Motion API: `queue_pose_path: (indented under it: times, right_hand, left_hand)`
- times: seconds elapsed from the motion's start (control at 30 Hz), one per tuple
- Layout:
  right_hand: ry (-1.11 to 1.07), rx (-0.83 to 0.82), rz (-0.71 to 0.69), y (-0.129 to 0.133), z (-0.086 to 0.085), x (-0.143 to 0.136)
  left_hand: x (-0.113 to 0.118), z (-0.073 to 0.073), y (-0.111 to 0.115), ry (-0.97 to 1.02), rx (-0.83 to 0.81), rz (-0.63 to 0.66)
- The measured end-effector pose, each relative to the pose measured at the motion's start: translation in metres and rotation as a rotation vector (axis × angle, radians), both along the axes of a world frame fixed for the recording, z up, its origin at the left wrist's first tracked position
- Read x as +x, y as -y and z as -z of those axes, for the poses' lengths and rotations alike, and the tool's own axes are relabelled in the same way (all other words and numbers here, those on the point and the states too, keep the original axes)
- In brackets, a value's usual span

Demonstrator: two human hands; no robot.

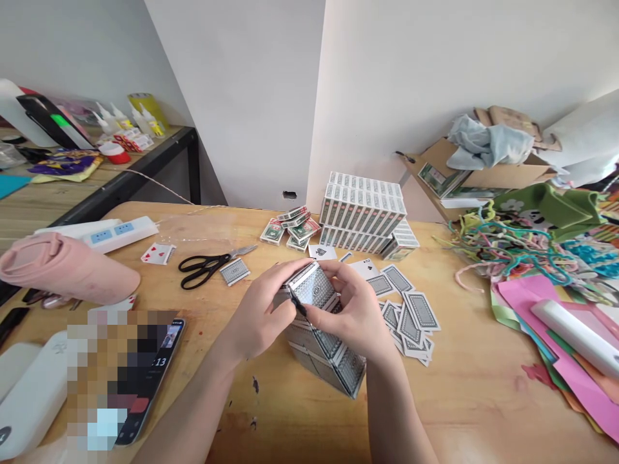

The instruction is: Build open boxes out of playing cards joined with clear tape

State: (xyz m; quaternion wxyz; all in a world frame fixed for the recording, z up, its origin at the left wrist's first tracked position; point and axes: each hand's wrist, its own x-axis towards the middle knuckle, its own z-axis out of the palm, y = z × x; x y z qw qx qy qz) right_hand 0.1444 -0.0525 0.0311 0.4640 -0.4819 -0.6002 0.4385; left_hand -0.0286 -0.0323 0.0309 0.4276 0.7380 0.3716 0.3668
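Observation:
A box-like structure built of playing cards (319, 361), grey patterned backs outward, is between my hands, tilted above the table. My left hand (258, 316) is closed on its upper left edge. Around the top and right side my right hand (355, 306) is closed too, its thumb near the left one. A small dark piece (300, 307) shows between the thumbs; I cannot make out what it is. Loose playing cards (411, 319) lie spread to the right of the structure. Black-handled scissors (207, 265) and a folded card piece (235, 272) rest to its left.
Stacked card boxes (362, 209) stand at the back, beside a few tumbled card boxes (293, 229). To the left are a pink cylinder (72, 267), a power strip (113, 233) and a phone (155, 380). Tangled yarn (503, 241) and coloured paper (527, 296) lie right.

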Motion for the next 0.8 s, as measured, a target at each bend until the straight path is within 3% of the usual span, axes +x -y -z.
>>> queue_pose_path:
  times: [0.27,0.53,0.8]
  right_hand:
    - [-0.024,-0.002,0.014,0.0,-0.001,0.001]
    - [0.132,0.161,-0.28,0.003,-0.008,0.038]
    - [-0.072,0.193,-0.307,-0.003,0.006,0.035]
  left_hand:
    - [0.002,0.0,0.002,0.031,-0.047,-0.003]
    - [-0.004,-0.015,0.003,-0.162,0.146,0.035]
    - [-0.008,-0.015,0.002,-0.196,0.311,0.014]
